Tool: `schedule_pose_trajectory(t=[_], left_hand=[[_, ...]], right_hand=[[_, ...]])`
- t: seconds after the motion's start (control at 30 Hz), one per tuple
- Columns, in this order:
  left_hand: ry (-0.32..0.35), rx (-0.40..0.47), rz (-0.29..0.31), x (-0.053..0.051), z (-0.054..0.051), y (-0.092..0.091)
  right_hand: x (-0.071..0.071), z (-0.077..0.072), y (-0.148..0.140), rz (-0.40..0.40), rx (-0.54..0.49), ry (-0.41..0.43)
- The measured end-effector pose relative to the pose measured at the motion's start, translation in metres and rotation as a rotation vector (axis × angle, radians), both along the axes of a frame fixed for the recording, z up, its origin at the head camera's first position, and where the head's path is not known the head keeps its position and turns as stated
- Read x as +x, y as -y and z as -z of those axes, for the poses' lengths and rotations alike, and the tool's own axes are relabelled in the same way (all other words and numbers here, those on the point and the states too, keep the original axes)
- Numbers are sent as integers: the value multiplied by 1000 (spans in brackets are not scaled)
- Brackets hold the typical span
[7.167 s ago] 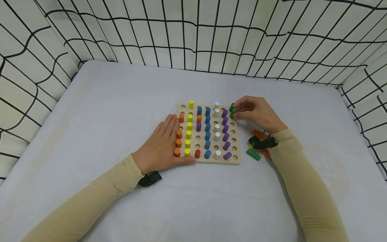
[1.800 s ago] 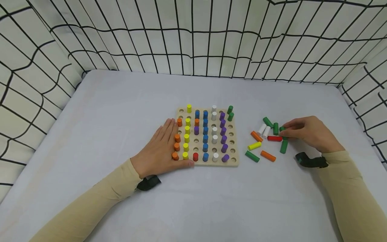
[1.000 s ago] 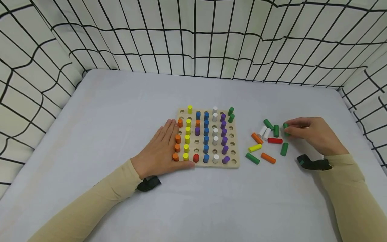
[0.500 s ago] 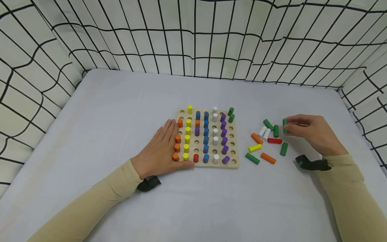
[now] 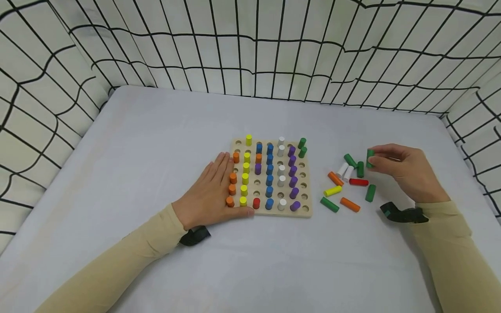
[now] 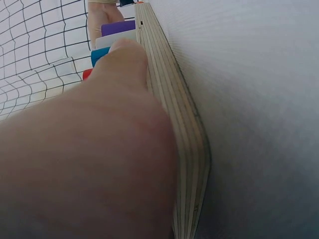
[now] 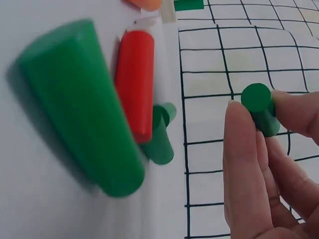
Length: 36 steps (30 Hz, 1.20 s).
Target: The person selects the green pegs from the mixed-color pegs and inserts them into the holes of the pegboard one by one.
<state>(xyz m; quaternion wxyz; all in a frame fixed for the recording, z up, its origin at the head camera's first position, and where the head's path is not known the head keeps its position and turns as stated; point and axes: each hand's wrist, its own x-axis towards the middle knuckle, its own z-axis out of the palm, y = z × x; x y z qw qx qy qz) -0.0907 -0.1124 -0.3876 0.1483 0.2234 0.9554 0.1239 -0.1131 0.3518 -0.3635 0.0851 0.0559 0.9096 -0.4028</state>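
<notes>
A square wooden pegboard [image 5: 288,212] stands mid-table with columns of orange, yellow, blue, white and purple pegs. Two green pegs [image 5: 302,152] stand at the back of its right-hand column, above bare holes. My left hand [image 5: 209,195] lies flat along the board's left side, fingers straight, thumb on the front edge; in the left wrist view that thumb [image 6: 124,64] rests against the layered edge. Right of the loose pegs, my right hand [image 5: 403,169] pinches a green peg [image 7: 261,107] between thumb and fingertips, upright and lifted off the table.
Loose pegs lie right of the board: several green, two white, a red peg [image 5: 359,182], a yellow peg [image 5: 332,191] and two orange, one an orange peg [image 5: 350,204] nearest the front. Black wire mesh [image 5: 274,56] surrounds the white-covered table [image 5: 176,117].
Since the oldest frame, the right hand has left the green peg at the board's back right and gone to the loose pegs. It has since lifted another green peg. The left hand stays put.
</notes>
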Motion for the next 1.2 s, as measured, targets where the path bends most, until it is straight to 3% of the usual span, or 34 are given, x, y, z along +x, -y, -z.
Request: schedule_pose_trajectory(t=[0.3, 0.63, 0.9, 1.2], left_hand=[[-15, 5, 5, 0, -1, 0], [-6, 3, -1, 1, -2, 0], [-9, 4, -3, 1, -2, 0], [-6, 5, -5, 1, -3, -1]], right_hand=[[1, -4, 16, 13, -16, -45], [-6, -15, 45, -27, -73, -84], [-12, -24, 62, -6, -78, -106], [-17, -27, 86, -22, -196, -147]])
